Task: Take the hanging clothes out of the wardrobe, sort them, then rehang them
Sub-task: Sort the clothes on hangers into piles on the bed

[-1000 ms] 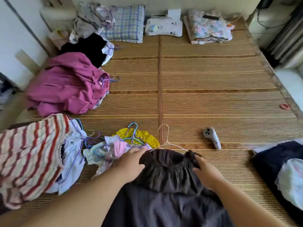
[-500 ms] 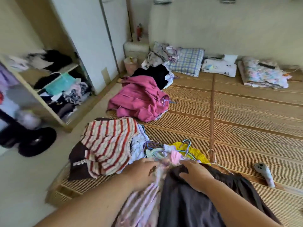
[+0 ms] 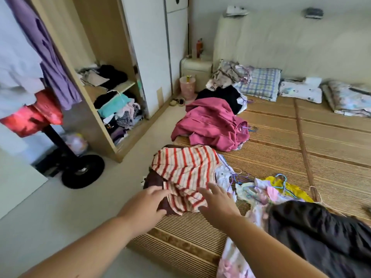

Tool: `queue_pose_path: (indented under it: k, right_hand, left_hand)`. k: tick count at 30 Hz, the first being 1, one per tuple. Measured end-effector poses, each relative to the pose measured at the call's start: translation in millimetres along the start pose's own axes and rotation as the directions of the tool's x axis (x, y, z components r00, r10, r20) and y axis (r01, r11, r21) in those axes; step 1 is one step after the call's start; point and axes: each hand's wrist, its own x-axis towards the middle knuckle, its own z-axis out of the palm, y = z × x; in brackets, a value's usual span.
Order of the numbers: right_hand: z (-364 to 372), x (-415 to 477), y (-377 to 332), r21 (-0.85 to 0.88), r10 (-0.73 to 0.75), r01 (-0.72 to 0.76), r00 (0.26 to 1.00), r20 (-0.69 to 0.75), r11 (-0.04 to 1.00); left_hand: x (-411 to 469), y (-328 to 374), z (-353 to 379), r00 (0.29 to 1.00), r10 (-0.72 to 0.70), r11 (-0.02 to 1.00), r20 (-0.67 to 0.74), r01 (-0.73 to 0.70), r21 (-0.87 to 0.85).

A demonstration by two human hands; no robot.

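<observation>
A red-and-cream striped garment (image 3: 184, 169) lies on top of a pile at the near left corner of the bed mat. My left hand (image 3: 149, 201) reaches over the pile's dark lower garment, fingers spread, holding nothing. My right hand (image 3: 217, 199) hovers open at the striped garment's near edge. A dark brown garment (image 3: 321, 233) lies to the right beside my right forearm, next to a heap of pale clothes with hangers (image 3: 261, 191). A magenta garment (image 3: 212, 125) and a black one (image 3: 222, 95) lie farther back. The wardrobe (image 3: 96, 81) stands open at left.
A purple garment (image 3: 50, 63) and a red one (image 3: 34, 115) hang at the far left. A black fan base (image 3: 84, 171) stands on the floor by the wardrobe. Pillows (image 3: 261, 85) and folded bedding (image 3: 349, 99) line the head of the woven bed mat (image 3: 331, 149).
Both hands have let go of the dark brown garment and the pale clothes and moved left toward the striped pile. The view has swung left, showing the wardrobe.
</observation>
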Motion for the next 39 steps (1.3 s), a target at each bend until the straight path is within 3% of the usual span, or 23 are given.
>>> queue_pose_path:
  k: [10,19,25,30,35,39]
  right_hand:
    - [37.2,70.5,6.5,0.078,0.249,-0.252,0.967,0.050,0.965]
    - [44.7,144.1,61.0,0.136,0.554,-0.564,0.826,0.105,0.815]
    - [38.2,174.5,83.6,0.216,0.640,-0.639,0.765,0.072,0.739]
    - [56.3,190.1,87.1,0.323,0.736,-0.709,0.675,0.054,0.627]
    - [94.5,202.2,64.8,0.389,0.864,-0.795,0.504,-0.002,0.465]
    - [133.2,226.0,54.4,0.500,0.926,-0.818,0.369,0.077,0.285]
  left_hand:
    - [91.2,-65.1,3.2,0.989,0.069,0.996,0.129,-0.075,0.046]
    - [256.8,-70.7,-5.9,0.908,0.293,0.924,0.301,-0.350,0.155]
    - [347.0,-50.5,-6.9,0.885,0.323,0.931,0.336,-0.360,0.053]
    - [411.9,-44.2,19.5,0.781,0.413,0.873,0.469,-0.486,0.041]
    - [466.7,-37.6,55.8,0.588,0.534,0.699,0.607,-0.711,0.074]
    - [489.0,-49.8,88.4,0.436,0.591,0.558,0.679,-0.828,0.047]
